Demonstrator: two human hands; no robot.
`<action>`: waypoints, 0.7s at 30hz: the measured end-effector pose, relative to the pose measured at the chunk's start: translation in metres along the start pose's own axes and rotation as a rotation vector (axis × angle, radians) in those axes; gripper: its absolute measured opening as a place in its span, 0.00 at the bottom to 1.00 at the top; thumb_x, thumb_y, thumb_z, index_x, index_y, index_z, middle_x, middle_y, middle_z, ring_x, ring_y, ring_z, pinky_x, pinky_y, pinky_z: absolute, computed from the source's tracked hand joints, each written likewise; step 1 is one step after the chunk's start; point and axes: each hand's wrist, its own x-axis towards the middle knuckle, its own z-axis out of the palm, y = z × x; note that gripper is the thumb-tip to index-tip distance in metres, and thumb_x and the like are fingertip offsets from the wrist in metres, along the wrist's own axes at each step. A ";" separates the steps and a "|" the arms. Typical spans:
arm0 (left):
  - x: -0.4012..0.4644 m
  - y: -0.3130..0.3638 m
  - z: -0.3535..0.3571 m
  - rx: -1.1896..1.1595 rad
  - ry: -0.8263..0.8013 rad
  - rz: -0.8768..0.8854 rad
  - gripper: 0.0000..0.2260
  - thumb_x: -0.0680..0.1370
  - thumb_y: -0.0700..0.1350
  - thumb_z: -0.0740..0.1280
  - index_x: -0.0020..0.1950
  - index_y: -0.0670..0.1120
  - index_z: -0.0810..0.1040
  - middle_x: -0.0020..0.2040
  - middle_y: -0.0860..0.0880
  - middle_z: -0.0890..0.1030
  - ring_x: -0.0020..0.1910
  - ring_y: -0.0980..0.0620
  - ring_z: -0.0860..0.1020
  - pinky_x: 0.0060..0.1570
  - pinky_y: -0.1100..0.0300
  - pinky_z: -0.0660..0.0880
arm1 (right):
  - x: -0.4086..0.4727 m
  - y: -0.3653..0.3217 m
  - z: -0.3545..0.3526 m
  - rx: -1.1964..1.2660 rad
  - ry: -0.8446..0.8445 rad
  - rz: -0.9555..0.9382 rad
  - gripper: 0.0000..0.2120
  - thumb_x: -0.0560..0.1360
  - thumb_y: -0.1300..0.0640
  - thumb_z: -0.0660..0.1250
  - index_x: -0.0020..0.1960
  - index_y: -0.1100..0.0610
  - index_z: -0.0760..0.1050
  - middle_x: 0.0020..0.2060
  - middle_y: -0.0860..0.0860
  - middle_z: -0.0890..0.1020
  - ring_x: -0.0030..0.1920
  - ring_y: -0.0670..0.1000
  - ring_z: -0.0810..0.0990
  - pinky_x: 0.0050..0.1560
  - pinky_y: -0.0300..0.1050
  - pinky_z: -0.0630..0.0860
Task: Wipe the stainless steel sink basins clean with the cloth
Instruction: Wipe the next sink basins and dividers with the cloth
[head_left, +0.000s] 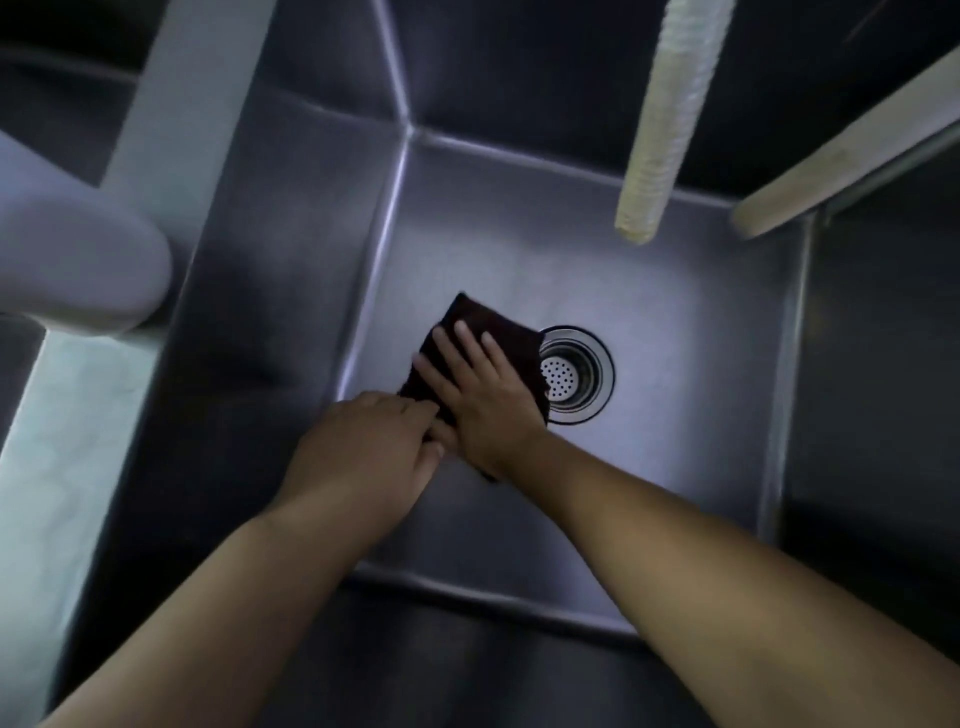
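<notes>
Right hand (480, 387) lies flat, fingers straight, pressing the dark cloth (511, 332) onto the sink basin (675, 312) floor. Left hand (371, 447), fingers curled, pinches the cloth's near-left edge. Cloth sits just left of the drain strainer (574, 376), overlapping its rim. A ribbed hose (662, 119) hangs at the far side.

Cloth (498, 332) — half under hands

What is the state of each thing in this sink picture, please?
cloth: flat on the basin floor, partly over the drain's left edge
right hand: flat, pressing the cloth
left hand: fingers curled at the cloth's near edge
drain strainer: seated, mostly uncovered
hose: hanging, no water visible
</notes>
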 end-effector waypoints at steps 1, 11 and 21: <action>0.001 -0.004 0.001 -0.017 0.014 -0.027 0.14 0.80 0.53 0.55 0.64 0.54 0.71 0.60 0.53 0.75 0.61 0.52 0.70 0.55 0.59 0.65 | 0.013 0.007 -0.005 -0.008 0.024 0.029 0.33 0.77 0.36 0.49 0.77 0.51 0.52 0.77 0.57 0.53 0.76 0.61 0.48 0.75 0.58 0.44; 0.002 -0.009 -0.011 -0.046 0.030 -0.169 0.17 0.80 0.53 0.57 0.67 0.52 0.72 0.64 0.52 0.75 0.66 0.50 0.68 0.62 0.58 0.67 | 0.024 0.129 -0.031 0.037 0.100 0.372 0.36 0.74 0.35 0.44 0.77 0.51 0.52 0.77 0.57 0.53 0.76 0.61 0.48 0.73 0.59 0.41; 0.003 -0.010 -0.020 -0.032 0.016 -0.259 0.16 0.80 0.52 0.57 0.64 0.49 0.73 0.60 0.48 0.77 0.63 0.47 0.69 0.60 0.54 0.69 | -0.135 0.113 0.019 -0.022 0.138 0.380 0.34 0.74 0.42 0.53 0.75 0.59 0.57 0.74 0.64 0.59 0.74 0.65 0.52 0.72 0.62 0.49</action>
